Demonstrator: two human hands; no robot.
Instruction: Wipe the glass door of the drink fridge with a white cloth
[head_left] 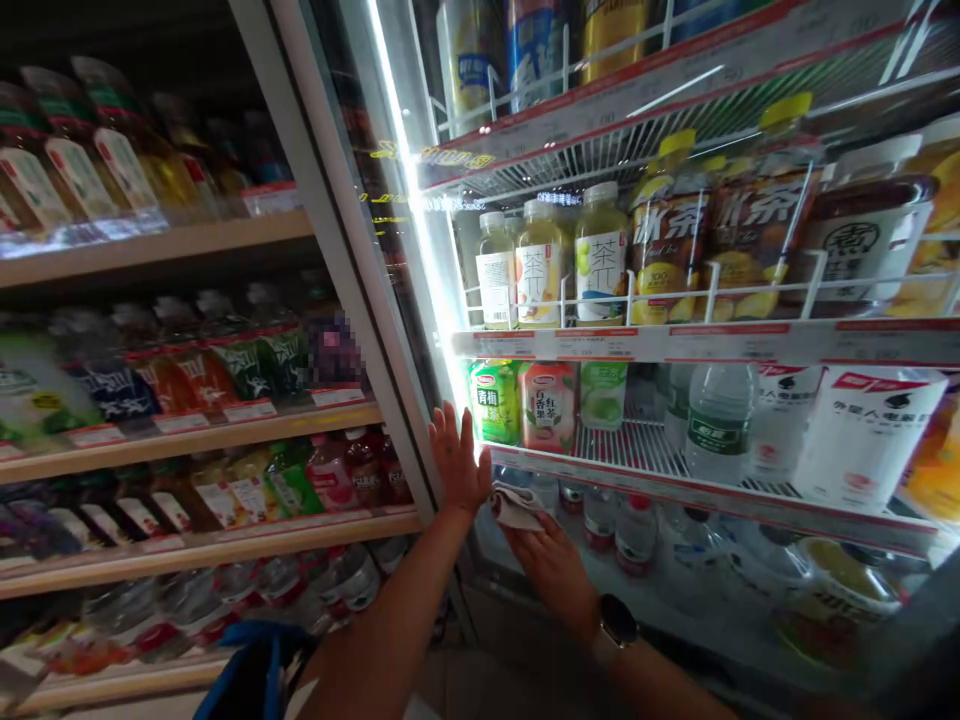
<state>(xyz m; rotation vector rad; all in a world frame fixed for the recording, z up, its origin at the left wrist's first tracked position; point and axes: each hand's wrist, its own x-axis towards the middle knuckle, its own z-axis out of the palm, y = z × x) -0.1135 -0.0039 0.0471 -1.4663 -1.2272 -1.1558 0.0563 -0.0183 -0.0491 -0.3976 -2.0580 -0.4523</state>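
My left hand [459, 468] is raised with its fingers apart, by the lit left edge of a drinks fridge [459, 344]. It looks laid flat against the glass or frame there, though the exact contact is hard to see. Just below and to the right, my right hand [546, 556] holds a folded pale cloth [517, 506] at the height of the fridge's lower shelf. The cloth seems pressed to the glass front; its underside is hidden. A dark watch [618, 620] sits on my right wrist. Behind the glass, near my fingers, stand a green drink carton [495, 403] and a pinkish-red one [547, 406].
Higher in the fridge are tea bottles [600, 255] behind a white wire rail [671, 305]. A water bottle [718, 425] stands at the lower right. To the left, an open wooden shelf unit [202, 430] carries rows of bottles. Something blue [244, 670] hangs low at the left.
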